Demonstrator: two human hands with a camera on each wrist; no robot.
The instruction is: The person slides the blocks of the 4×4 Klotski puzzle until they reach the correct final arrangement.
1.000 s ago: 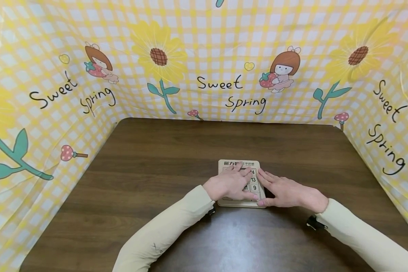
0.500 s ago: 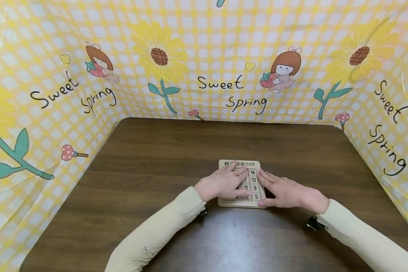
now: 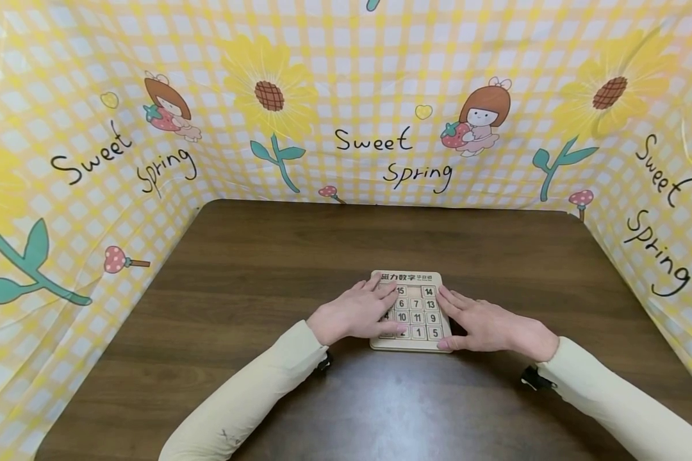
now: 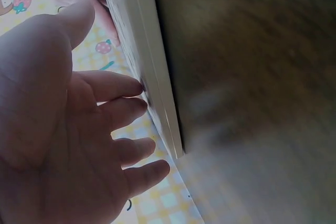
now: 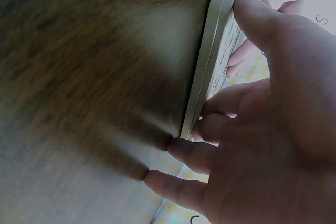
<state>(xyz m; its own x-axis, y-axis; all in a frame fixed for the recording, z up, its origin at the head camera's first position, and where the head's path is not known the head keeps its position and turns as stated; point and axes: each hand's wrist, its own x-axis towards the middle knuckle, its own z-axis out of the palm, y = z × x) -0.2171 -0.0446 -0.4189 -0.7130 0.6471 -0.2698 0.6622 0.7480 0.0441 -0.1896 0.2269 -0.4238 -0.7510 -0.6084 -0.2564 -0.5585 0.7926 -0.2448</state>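
A pale wooden number-slide puzzle [image 3: 411,346] lies flat on the brown table, its numbered tiles in a grid. In the top row a bare slot [image 3: 416,291] shows between tiles 15 and 14. My left hand [image 3: 352,314] reaches over the puzzle's left side with fingers extended, covering part of the left column; in the left wrist view its index and middle fingertips meet the board's face. Along the right edge rests my right hand [image 3: 487,325], thumb on the near right corner. The right wrist view shows its two outer fingertips [image 5: 152,176] down on the table.
The wooden table [image 3: 254,256] extends around the puzzle on all sides. A yellow checked cloth [image 3: 346,77] with flowers and printed words hangs behind it and along both sides. Each wrist carries a small black device [image 3: 536,378].
My left hand has slid leftward across the puzzle, uncovering the middle columns and the bare slot in the top row. The right hand has stayed at the right edge.
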